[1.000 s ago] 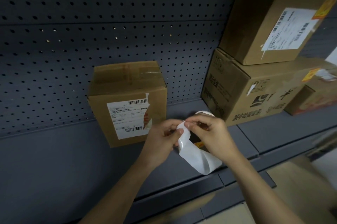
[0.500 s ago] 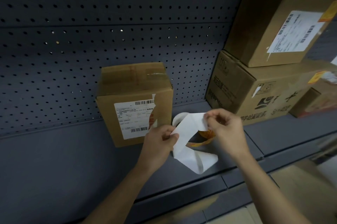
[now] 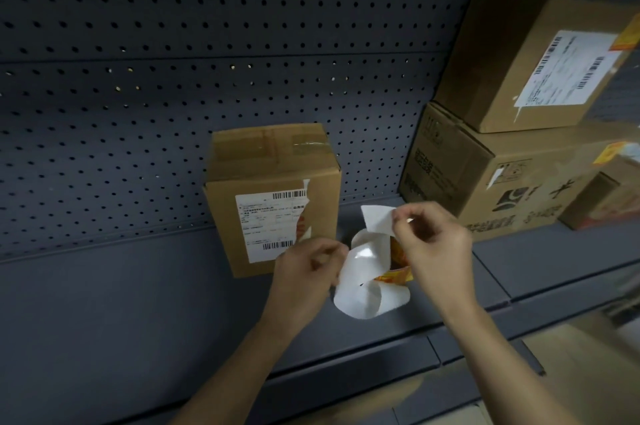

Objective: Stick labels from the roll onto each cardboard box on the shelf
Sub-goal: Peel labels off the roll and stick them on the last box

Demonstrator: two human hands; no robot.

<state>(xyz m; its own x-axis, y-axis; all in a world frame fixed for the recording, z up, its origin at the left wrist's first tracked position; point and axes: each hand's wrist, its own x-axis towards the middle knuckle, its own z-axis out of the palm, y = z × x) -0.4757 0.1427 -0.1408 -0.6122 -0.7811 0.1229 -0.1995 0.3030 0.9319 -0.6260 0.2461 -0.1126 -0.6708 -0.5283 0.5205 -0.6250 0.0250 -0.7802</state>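
My right hand (image 3: 433, 251) pinches a white label (image 3: 377, 218), now peeled higher off the label roll (image 3: 398, 272) over the shelf (image 3: 138, 303); my left hand (image 3: 304, 272) pinches the backing strip (image 3: 356, 272); label nearly free for the cardboard box (image 3: 277, 161)
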